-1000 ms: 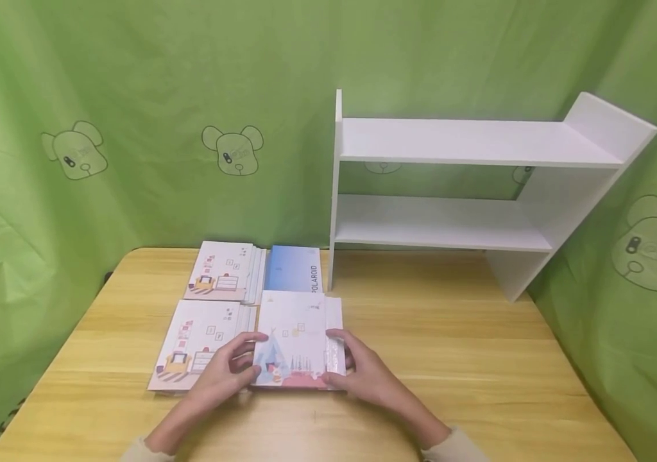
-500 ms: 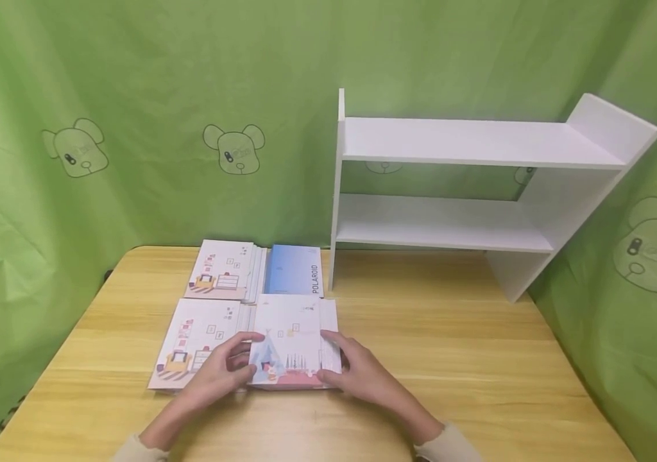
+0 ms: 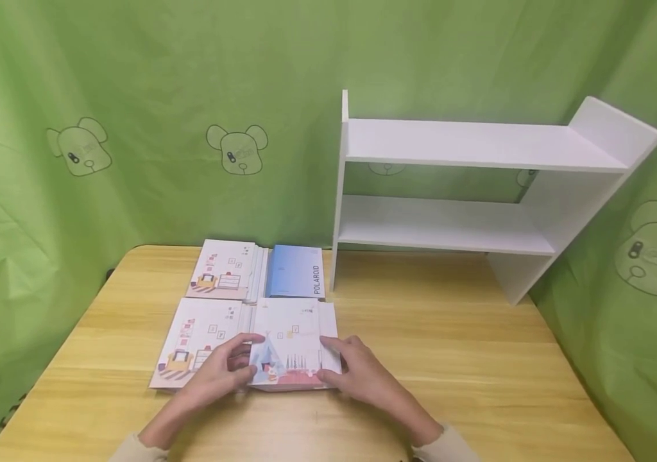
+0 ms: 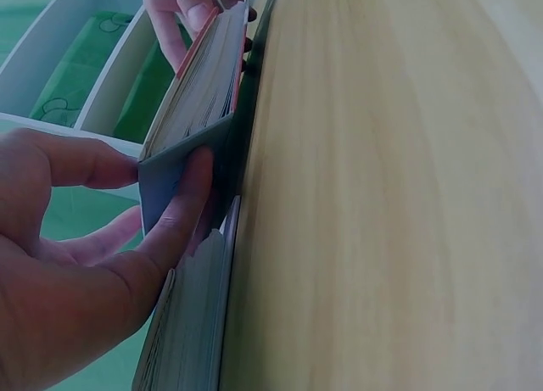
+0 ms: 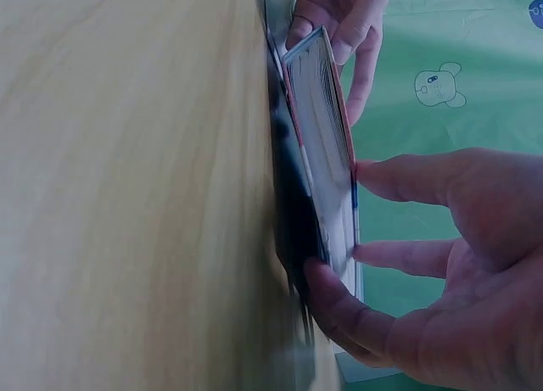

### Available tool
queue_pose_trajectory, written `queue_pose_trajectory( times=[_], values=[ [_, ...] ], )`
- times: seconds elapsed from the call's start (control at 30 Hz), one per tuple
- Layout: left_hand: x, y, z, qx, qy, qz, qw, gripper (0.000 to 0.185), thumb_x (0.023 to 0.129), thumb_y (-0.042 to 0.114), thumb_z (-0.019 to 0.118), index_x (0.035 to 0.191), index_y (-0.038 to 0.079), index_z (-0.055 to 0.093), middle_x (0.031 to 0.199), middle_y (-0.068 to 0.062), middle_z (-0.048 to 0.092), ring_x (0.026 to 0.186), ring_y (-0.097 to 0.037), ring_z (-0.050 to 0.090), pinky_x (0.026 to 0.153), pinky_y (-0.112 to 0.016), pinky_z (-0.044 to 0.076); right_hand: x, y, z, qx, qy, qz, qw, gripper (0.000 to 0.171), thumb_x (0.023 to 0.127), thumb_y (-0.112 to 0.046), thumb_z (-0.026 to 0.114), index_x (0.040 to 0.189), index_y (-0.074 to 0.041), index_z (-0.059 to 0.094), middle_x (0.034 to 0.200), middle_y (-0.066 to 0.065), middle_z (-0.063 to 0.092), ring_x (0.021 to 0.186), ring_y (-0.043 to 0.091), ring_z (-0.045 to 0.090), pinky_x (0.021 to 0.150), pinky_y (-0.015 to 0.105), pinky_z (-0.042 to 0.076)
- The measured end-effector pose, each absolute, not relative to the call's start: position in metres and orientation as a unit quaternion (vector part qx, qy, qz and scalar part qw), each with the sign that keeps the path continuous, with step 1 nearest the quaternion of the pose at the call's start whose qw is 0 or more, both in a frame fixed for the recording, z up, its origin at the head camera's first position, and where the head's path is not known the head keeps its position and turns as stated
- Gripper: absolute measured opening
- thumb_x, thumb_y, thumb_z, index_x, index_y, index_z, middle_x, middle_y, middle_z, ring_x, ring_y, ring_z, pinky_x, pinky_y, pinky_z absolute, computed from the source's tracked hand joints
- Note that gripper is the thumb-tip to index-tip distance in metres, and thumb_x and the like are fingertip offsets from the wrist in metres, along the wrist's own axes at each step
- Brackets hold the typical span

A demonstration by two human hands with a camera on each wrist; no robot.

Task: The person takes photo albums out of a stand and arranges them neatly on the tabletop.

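Note:
A white photo album (image 3: pixel 288 321) with a tent picture on its cover lies between my hands near the table's front. My left hand (image 3: pixel 226 367) grips its left side, and in the left wrist view the thumb presses on the blue-grey spine (image 4: pixel 161 192). My right hand (image 3: pixel 360 372) grips the right side, with fingers on the cover and thumb at the lower edge. Page edges (image 5: pixel 327 145) show between the covers in the right wrist view. A dark layer lies beneath it; I cannot tell whether that is another album or shadow. To its left lies a similar album (image 3: pixel 196 321) with an armchair picture.
Farther back are another armchair-picture album (image 3: pixel 221 266) and a blue album marked POLAROID (image 3: pixel 296 269), beside the left panel of a white two-tier shelf (image 3: pixel 450 221). Green curtains (image 3: pixel 149 77) with bear faces hang behind the wooden table (image 3: pixel 450 346).
Both hands have shifted the tent-picture album slightly left, closer to the armchair-picture album beside it. More of the blue album behind now shows. Over the last half second the hands hardly moved.

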State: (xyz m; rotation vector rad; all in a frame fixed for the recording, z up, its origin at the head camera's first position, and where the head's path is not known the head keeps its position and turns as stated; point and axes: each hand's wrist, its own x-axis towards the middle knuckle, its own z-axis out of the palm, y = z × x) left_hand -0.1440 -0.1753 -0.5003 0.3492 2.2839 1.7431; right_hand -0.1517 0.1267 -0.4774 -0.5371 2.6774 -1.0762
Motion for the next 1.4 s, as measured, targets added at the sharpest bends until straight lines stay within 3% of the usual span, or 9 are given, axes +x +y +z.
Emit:
queue_pose_trajectory(
  times=[0.2, 0.5, 0.8, 1.07, 1.2, 1.4],
  values=[
    [-0.143, -0.175, -0.499, 0.121, 0.784, 0.596, 0.122, 0.059, 0.088, 0.000, 0.071, 0.144, 0.002, 0.051, 0.141, -0.034, 0.051, 0.116, -0.041, 0.063, 0.091, -0.035, 0.060, -0.150, 0.125, -0.479, -0.173, 0.909, -0.367, 0.098, 0.065, 0.088, -0.028, 0.081, 0.145, -0.006, 0.058, 0.106, 0.010, 0.052, 0.086, 0.019, 0.047, 0.067, 0.027, 0.046],
    [-0.143, -0.173, -0.499, 0.129, 0.807, 0.566, 0.112, 0.056, 0.089, 0.002, 0.071, 0.141, 0.003, 0.054, 0.142, -0.033, 0.051, 0.120, -0.048, 0.060, 0.098, -0.050, 0.057, -0.149, 0.125, -0.481, -0.164, 0.916, -0.355, 0.095, 0.066, 0.087, -0.029, 0.082, 0.145, -0.009, 0.057, 0.108, 0.010, 0.051, 0.086, 0.018, 0.047, 0.067, 0.027, 0.047],
    [-0.142, -0.171, -0.495, 0.118, 0.810, 0.565, 0.110, 0.055, 0.088, 0.000, 0.072, 0.141, 0.003, 0.055, 0.145, -0.033, 0.048, 0.111, -0.040, 0.066, 0.081, -0.032, 0.062, -0.150, 0.126, -0.482, -0.166, 0.918, -0.346, 0.094, 0.066, 0.086, -0.028, 0.083, 0.145, -0.010, 0.058, 0.106, 0.009, 0.050, 0.086, 0.018, 0.046, 0.067, 0.027, 0.046],
    [-0.141, -0.172, -0.493, 0.107, 0.825, 0.545, 0.104, 0.055, 0.087, 0.002, 0.074, 0.140, 0.006, 0.057, 0.145, -0.033, 0.047, 0.113, -0.043, 0.064, 0.082, -0.038, 0.063, -0.154, 0.128, -0.484, -0.183, 0.912, -0.355, 0.094, 0.063, 0.085, -0.023, 0.084, 0.142, -0.009, 0.060, 0.110, 0.011, 0.053, 0.090, 0.020, 0.050, 0.070, 0.026, 0.047],
    [-0.142, -0.177, -0.491, 0.110, 0.835, 0.529, 0.100, 0.054, 0.088, 0.005, 0.075, 0.139, 0.007, 0.057, 0.144, -0.030, 0.051, 0.115, -0.043, 0.063, 0.085, -0.041, 0.062, -0.154, 0.133, -0.483, -0.190, 0.901, -0.376, 0.104, 0.061, 0.087, -0.023, 0.082, 0.142, -0.009, 0.060, 0.115, 0.012, 0.055, 0.096, 0.022, 0.054, 0.076, 0.030, 0.053],
    [-0.146, -0.189, -0.479, 0.138, 0.832, 0.529, 0.090, 0.046, 0.095, 0.006, 0.069, 0.139, 0.003, 0.056, 0.142, -0.026, 0.055, 0.119, -0.043, 0.063, 0.090, -0.037, 0.061, -0.158, 0.151, -0.486, -0.191, 0.886, -0.415, 0.079, 0.055, 0.094, -0.024, 0.075, 0.145, -0.011, 0.057, 0.126, 0.015, 0.059, 0.113, 0.031, 0.060, 0.096, 0.048, 0.056]
  ],
)
